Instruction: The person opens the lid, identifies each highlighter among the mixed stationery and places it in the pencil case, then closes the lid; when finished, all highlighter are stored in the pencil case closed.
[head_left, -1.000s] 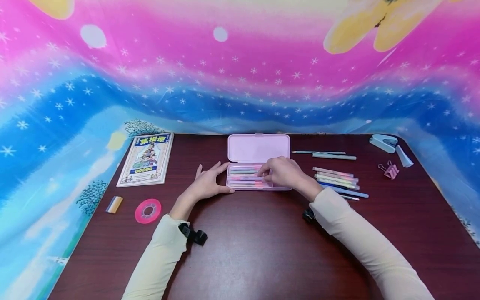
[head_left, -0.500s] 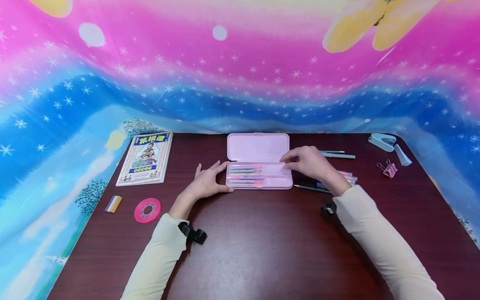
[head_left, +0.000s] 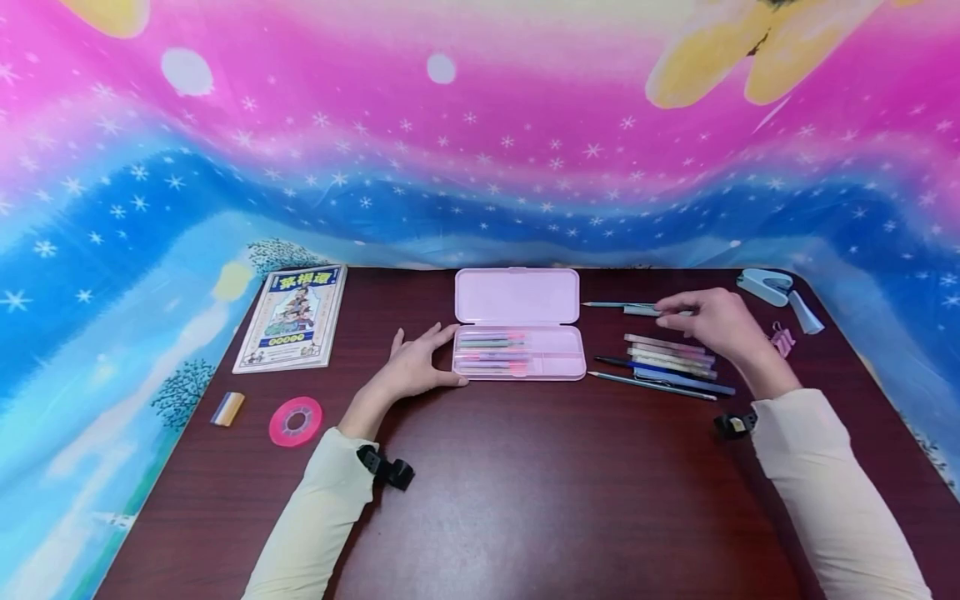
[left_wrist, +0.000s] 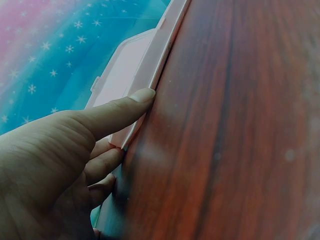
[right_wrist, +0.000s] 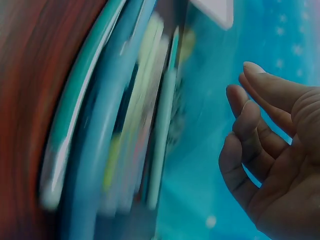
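A pink pencil case (head_left: 517,296) lies with its lid folded back, holding several pens (head_left: 491,340) in its left part. My left hand (head_left: 412,365) holds the case's left end; in the left wrist view the thumb rests on its front wall. Bent and holding nothing, the fingers of my right hand (head_left: 716,329) hover over a pale green pen (head_left: 637,311), partly hidden in the head view. Beside that pen is a teal pencil (head_left: 611,304). Nearer lie several pastel pens (head_left: 663,343), a light blue pen (head_left: 701,384) and another pencil (head_left: 622,379).
At the right are a light blue stapler (head_left: 765,286), a white cone-shaped piece (head_left: 807,312) and a pink binder clip (head_left: 783,338), partly behind the right hand. A book (head_left: 292,321), a striped eraser (head_left: 228,409) and a pink tape roll (head_left: 283,427) lie on the left.
My right hand has left the pencil case and moved right, first past the case's right edge, then over the pens at the back right. The left hand has stayed put.
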